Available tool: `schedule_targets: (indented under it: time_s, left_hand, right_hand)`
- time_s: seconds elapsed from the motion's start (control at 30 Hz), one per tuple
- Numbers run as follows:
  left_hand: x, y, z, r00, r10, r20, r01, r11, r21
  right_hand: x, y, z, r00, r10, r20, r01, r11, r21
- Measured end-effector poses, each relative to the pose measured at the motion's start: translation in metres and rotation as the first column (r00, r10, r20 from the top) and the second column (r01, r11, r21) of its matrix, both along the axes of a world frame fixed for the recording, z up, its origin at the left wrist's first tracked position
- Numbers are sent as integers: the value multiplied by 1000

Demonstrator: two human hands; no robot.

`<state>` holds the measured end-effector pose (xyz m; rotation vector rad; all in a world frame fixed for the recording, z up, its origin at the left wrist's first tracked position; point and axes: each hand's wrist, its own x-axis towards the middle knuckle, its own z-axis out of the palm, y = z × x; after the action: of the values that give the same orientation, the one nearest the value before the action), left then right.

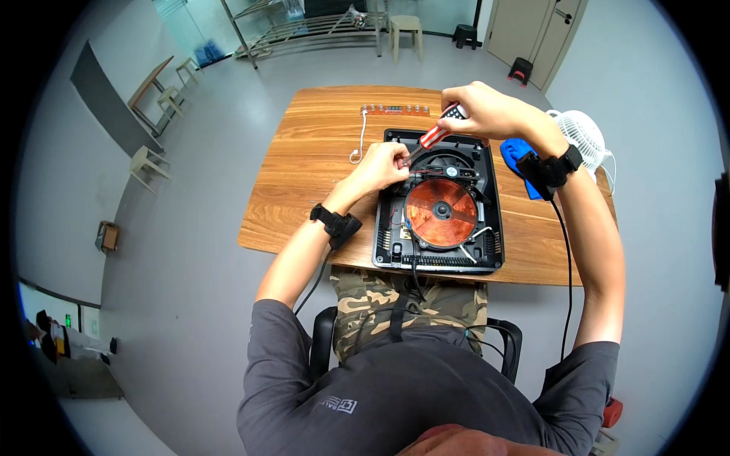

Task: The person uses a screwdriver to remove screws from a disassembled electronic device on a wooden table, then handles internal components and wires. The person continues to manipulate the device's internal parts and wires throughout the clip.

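An opened induction cooker [386, 220] lies on the wooden table in front of me, its black housing showing a round copper coil [430, 199] and, beyond it, a black fan [452, 172]. My right hand [480, 112] grips a screwdriver [434, 137] by its red, white and black handle. The tool slants down to the left, with its tip at the housing's far left part. There my left hand [382, 165] is pinched closed around the tip; whatever sits between its fingertips is hidden.
A small circuit board strip [395, 110] with a white cable [362, 137] lies at the table's far side. On the right are a blue cloth [515, 155] and a white fan [581, 135]. Black cords run from both wrist straps. Stools [405, 34] and a metal rack stand beyond.
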<state>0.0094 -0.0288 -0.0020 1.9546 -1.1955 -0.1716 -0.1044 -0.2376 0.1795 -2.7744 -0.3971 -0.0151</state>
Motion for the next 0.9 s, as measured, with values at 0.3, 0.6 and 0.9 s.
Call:
schedule_targets:
  time_s: [0.3, 0.6, 0.9]
  left_hand:
    - [3, -5, -9, 999, -26, 24, 27, 999, -41]
    - [0, -7, -4, 999, -35, 21, 35, 999, -6]
    - [2, -14, 2, 995, -85, 53, 79, 991, 104]
  right_hand:
    - [-3, 0, -1, 1000, 2, 22, -1, 998, -60]
    - [-6, -2, 1, 999, -25, -29, 24, 998, -55]
    - [-10, 5, 7, 982, -91, -165, 89, 996, -19]
